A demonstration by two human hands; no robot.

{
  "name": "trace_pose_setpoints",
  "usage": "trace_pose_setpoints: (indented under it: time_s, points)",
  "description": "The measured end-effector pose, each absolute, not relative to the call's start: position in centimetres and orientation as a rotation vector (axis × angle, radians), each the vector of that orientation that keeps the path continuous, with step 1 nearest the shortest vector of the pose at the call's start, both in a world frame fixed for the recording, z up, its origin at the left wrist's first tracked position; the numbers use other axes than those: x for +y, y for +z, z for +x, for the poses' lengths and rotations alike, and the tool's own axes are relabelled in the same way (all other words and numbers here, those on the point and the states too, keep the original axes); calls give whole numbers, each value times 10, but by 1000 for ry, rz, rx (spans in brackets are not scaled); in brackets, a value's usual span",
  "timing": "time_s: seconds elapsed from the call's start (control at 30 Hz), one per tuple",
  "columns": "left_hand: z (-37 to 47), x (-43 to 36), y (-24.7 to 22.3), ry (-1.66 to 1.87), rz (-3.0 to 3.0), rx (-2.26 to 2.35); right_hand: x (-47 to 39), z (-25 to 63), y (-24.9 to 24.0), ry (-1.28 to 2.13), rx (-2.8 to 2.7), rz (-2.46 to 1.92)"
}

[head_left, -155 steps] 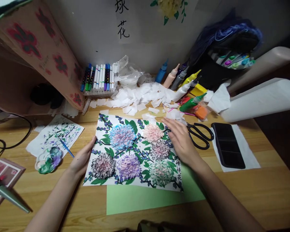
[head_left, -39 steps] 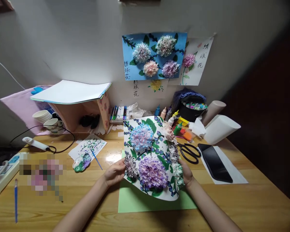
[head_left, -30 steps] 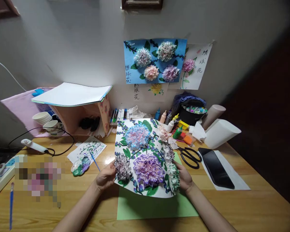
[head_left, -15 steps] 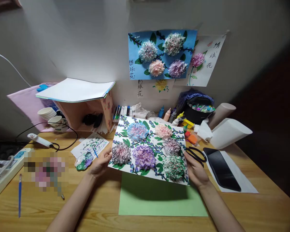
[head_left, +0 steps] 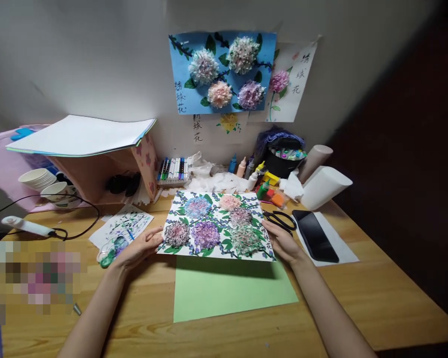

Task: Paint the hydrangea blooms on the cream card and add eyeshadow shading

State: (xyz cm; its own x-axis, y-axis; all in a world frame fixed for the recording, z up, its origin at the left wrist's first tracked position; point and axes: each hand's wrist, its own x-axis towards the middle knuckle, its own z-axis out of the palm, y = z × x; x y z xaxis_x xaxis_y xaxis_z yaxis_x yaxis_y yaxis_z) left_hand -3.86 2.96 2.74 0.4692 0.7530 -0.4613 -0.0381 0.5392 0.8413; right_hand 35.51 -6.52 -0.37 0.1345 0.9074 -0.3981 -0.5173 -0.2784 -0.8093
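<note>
Flower collage (head_left: 216, 226) held flat above the green sheet (head_left: 227, 291), just over the worktop (head_left: 377, 298). Left hand (head_left: 138, 248) closed on its left edge, right hand (head_left: 281, 241) gripping its right edge. Better kept level, probably, with fingers off the raised paper blossoms. Right of the collage, scissors (head_left: 281, 219) touching close by, then phone (head_left: 315, 235). Left of it, paint palette (head_left: 110, 248). Behind it, markers (head_left: 172, 169) and paper scraps (head_left: 216, 183).

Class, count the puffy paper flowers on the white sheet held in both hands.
6 on the sheet: blue and pink at the back, one mid-right, three in front.
</note>
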Motion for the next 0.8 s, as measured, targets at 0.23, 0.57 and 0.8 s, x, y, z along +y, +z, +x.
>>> trace_pose_setpoints:
  time_s: [0.23, 0.57, 0.8]
  points:
    - [-27, 29, 24, 453, 1005, 1085, -64, 358, -5, 1567, -483, -1262]
    - [-17, 26, 26, 460, 1147, 1025, -71, 360, 11, 1529, -620, -1351]
    - [-42, 5, 78, 668, 1284, 1012, -82, 371, 42, 1240, -816, -1484]
